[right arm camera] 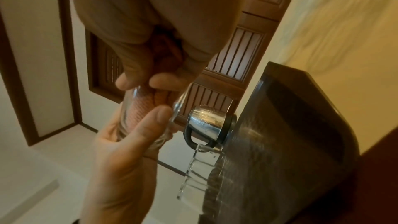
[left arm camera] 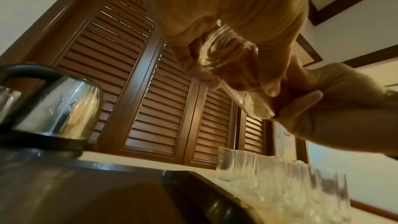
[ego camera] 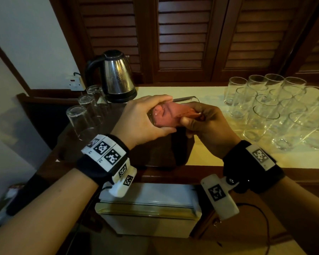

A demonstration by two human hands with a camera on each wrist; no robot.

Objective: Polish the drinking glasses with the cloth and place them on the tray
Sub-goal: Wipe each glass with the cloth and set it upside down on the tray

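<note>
Fingers [ego camera: 156, 100] of the left hand [ego camera: 142, 120] were curled round a clear drinking glass [ego camera: 190, 99], thumb underneath, holding it on its side above the near edge of a dark tray [ego camera: 155, 153]. The right hand [ego camera: 208, 126] met it from the other end, its fingers bunched round a pink cloth [ego camera: 170, 115] pushed into the mouth of the glass, so that the cloth filled most of the inside; in the right wrist view the cloth [right arm camera: 148, 108] showed through the glass wall between the two thumbs. From the left wrist view the ribbed weave of the cloth [left arm camera: 239, 64] pressed against the glass from within. Both wrists wore black bands with white printed marker tags. Three tumblers [ego camera: 81, 116] stood upside down in a row along the left side of the tray, and behind them, at the tray's far end, stood a steel electric kettle [ego camera: 116, 76] with a black handle. To the right, on the pale countertop [ego camera: 201, 89], a large cluster of upright glasses [ego camera: 265, 107] stood close together, well apart from the tray. Dark wooden louvred shutters [ego camera: 182, 34] ran along the wall behind the counter, and a white socket [ego camera: 75, 82] sat on the wall left of the kettle.
</note>
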